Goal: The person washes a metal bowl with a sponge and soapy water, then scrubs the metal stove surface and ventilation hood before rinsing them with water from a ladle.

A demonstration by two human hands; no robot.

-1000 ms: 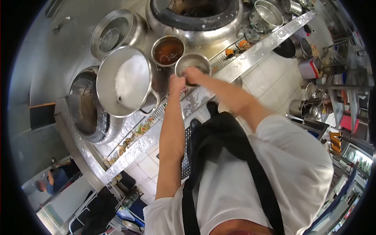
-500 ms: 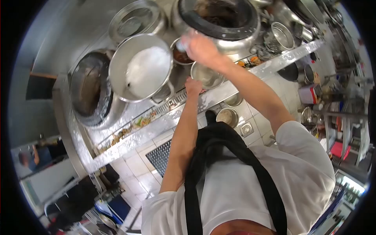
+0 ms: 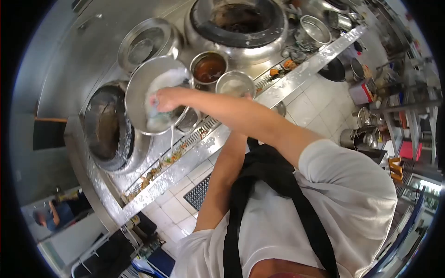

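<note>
The big pot (image 3: 134,99) sits on the metal bench (image 3: 306,70), and from where I stand its round mouth faces up, a little toward the worker. Being round, it has no long axis of its own, but its near loop handle (image 3: 198,119) points toward the worker's side. Another burner (image 3: 90,125) with a black ring stands just to the left of the big pot.

The right hand (image 3: 169,99) is down inside the big pot, its fingers closed on a pale wad (image 3: 152,110), bluish and blurred; I can't tell which way the wad points. It lies at the fingertips, on the far left of the hand, and white suds (image 3: 175,76) spread around it. A thin white streak (image 3: 173,139) runs down outside the big pot, beside the handle.

Right of the big pot stands a bowl (image 3: 209,52) of brown liquid, and farther right a small pot (image 3: 235,72), mouth up. The left hand (image 3: 248,97) is at the small pot's near rim, mostly hidden under the right forearm; how firmly it grips I can't tell.

Half a second ago the right hand was over the bowl; now it has crossed over to the big pot, and the smooth suds are broken up.
</note>
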